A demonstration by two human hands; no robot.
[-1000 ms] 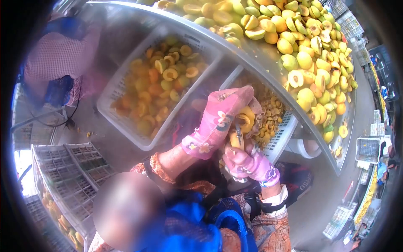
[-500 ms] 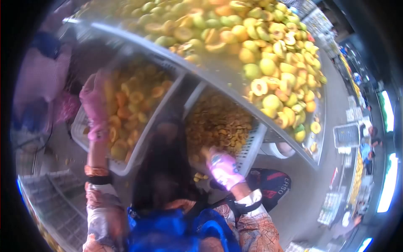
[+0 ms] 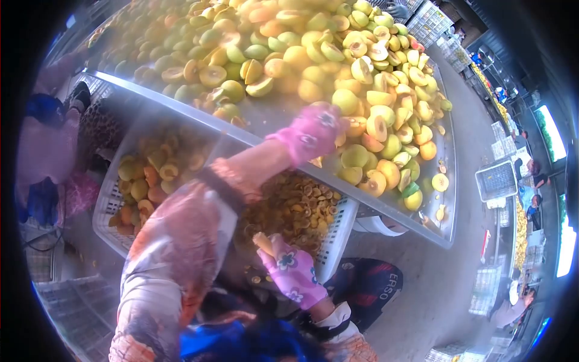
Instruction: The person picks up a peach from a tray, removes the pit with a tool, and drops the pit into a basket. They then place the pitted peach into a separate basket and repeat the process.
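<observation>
My left hand (image 3: 313, 134), in a pink flowered glove, reaches across the tray's near edge to the halved yellow-orange stone fruit (image 3: 377, 128). Its fingers are blurred against the pile. Lower down, my right hand (image 3: 292, 273), gloved alike, is closed with a short tan piece (image 3: 263, 243) sticking out at the fingertips; I cannot tell what that piece is. Just beyond it, a white slatted crate (image 3: 339, 232) holds small brown-yellow pieces (image 3: 301, 205), some like pits. My left forearm partly covers this crate and a second one (image 3: 107, 211) with larger fruit (image 3: 145, 181).
The metal tray (image 3: 175, 111) slopes across the view, its raised rim between me and the fruit pile. A person in pink (image 3: 54, 139) is at the far left. A grey crate (image 3: 497, 181) and stacked crates (image 3: 485, 289) stand on the right, with more people beyond.
My left hand has moved from the left crate up and right to the fruit on the tray. My right hand has shifted slightly down and left. The view has also shifted.
</observation>
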